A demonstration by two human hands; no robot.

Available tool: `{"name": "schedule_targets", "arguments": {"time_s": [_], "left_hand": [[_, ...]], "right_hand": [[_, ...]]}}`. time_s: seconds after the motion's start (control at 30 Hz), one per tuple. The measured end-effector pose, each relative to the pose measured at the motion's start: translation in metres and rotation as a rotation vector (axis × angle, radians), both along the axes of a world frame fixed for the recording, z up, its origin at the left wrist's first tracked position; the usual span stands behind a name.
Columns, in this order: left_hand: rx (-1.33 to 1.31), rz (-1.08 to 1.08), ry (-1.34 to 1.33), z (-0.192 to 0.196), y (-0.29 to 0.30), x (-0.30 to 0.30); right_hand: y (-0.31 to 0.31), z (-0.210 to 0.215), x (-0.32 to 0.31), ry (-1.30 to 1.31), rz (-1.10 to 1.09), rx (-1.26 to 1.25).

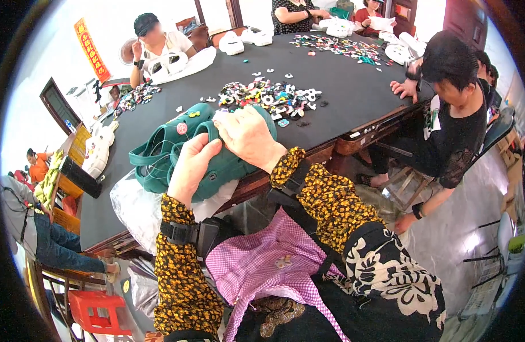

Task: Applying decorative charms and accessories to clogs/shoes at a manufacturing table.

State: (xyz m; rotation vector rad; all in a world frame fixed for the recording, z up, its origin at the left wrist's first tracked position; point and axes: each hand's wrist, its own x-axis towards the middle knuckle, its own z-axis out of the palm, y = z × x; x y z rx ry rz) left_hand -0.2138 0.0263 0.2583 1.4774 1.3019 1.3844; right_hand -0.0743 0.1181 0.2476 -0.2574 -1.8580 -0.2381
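A pair of dark green clogs [217,181] is in front of me at the table's near edge, partly over a clear plastic bag [128,208]. My left hand [194,162] is closed on the side of the nearer clog, its thumb along the upper. My right hand [248,137] is curled over the same clog's upper, its fingers bent down against it; whether a small piece is between them is hidden. On the farther clog are a round pink charm [182,128] and a yellow charm [194,114]. Just beyond the clogs lies a heap of colourful shoe charms [268,94].
The dark table [325,68] stretches away from me. More charms [336,47] lie at the far right, and others [138,98] at the left. White clogs [233,44] stand at the far side. A co-worker [453,114] sits close on my right. A red stool [97,312] stands lower left.
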Motion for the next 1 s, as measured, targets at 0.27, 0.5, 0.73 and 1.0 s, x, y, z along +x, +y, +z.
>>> {"name": "schedule_targets", "arguments": {"time_s": [0.27,0.5,0.73,1.0], "left_hand": [[0.033,-0.015,0.015,0.000,-0.002,0.004],[0.033,0.052,0.018,-0.001,0.007,-0.004],[-0.021,-0.007,-0.066,0.000,0.003,-0.002],[-0.011,0.015,0.004,0.002,0.001,0.002]], "right_hand": [[0.001,-0.002,0.002,0.164,0.147,0.045],[-0.009,-0.022,0.001,0.060,0.167,0.148],[0.023,0.011,0.018,0.289,0.159,-0.629],[0.022,0.001,0.007,0.031,-0.022,-0.178]]}}
